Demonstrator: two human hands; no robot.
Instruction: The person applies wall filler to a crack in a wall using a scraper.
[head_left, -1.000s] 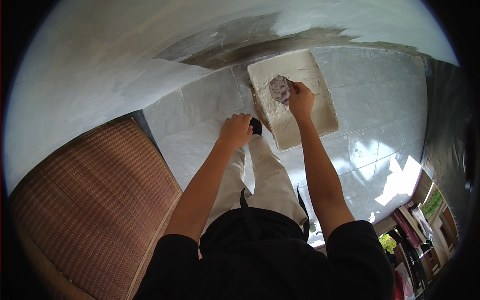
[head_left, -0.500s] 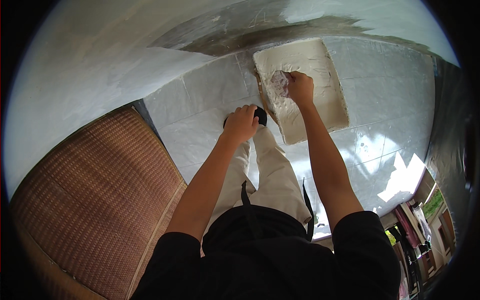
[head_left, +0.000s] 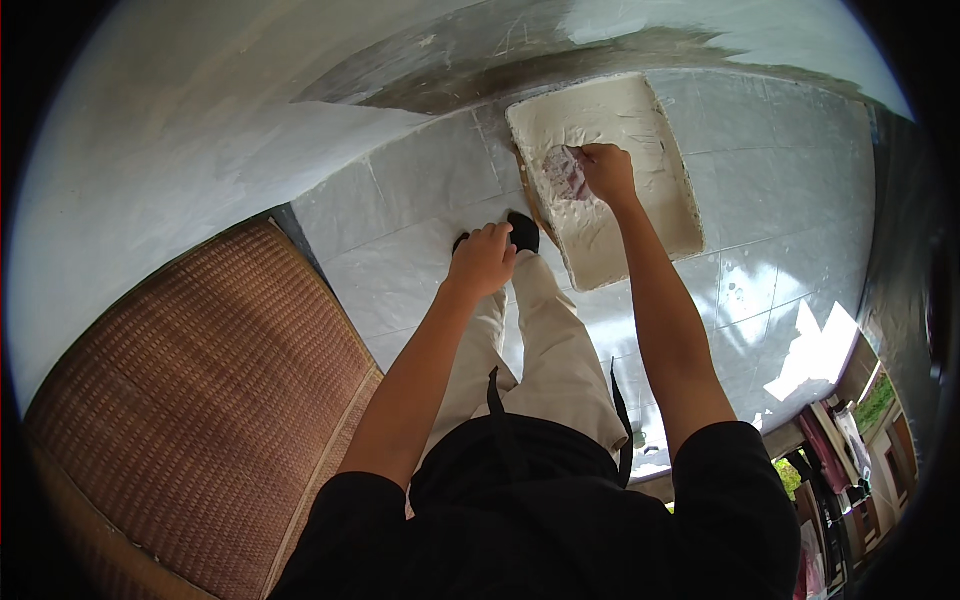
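My right hand [head_left: 609, 173] is closed on a flat pinkish scraper-like piece [head_left: 567, 174] smeared with white paste; its exact kind is hard to make out. The piece sits in the off-white paste inside a shallow rectangular tray [head_left: 686, 200] on the floor. My left hand [head_left: 483, 260] hangs palm down above my shoes, left of the tray. Its fingers are curled, with a small greyish bit showing by them that I cannot name.
Grey floor tiles [head_left: 420, 215] surround the tray, close to a partly coated wall [head_left: 480, 75]. A woven brown panel [head_left: 200, 400] leans at the left. My black shoe [head_left: 523, 232] stands near the tray. Assorted objects [head_left: 830, 450] lie at the right.
My left hand has shifted slightly down and its fingers look more curled. My right hand has moved a little to the right with the pinkish piece, which has tilted slightly.
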